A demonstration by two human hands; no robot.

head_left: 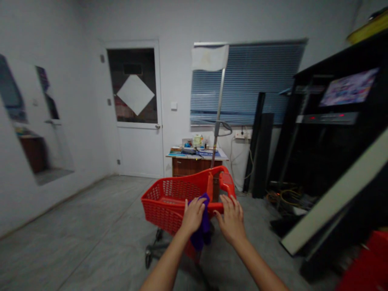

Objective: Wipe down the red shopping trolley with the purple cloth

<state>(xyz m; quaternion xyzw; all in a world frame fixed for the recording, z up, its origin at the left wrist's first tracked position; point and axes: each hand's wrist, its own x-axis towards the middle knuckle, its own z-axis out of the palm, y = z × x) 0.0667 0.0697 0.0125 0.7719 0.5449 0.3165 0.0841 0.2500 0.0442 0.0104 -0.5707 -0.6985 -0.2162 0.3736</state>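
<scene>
In front of me stands a red plastic shopping cart [178, 204] with a perforated basket and dark wheels. My left hand [194, 214] is closed over a purple cloth [203, 232] at the cart's near side, and the cloth hangs down below the fingers. My right hand [232, 220] lies over the corner of the cart's red handle [226, 182], with the fingers bent across it and the thumb apart. A metal pole [220, 97] with a grey grip and a white flag [209, 58] rises behind the handle.
A small brown cabinet [190, 165] with clutter on top stands by the blinds [260, 81]. To the left is a white door [138, 149] and a wall mirror [36, 121]. Black racks, loose cables [286, 198] and a leaning pale panel [336, 198] crowd the right.
</scene>
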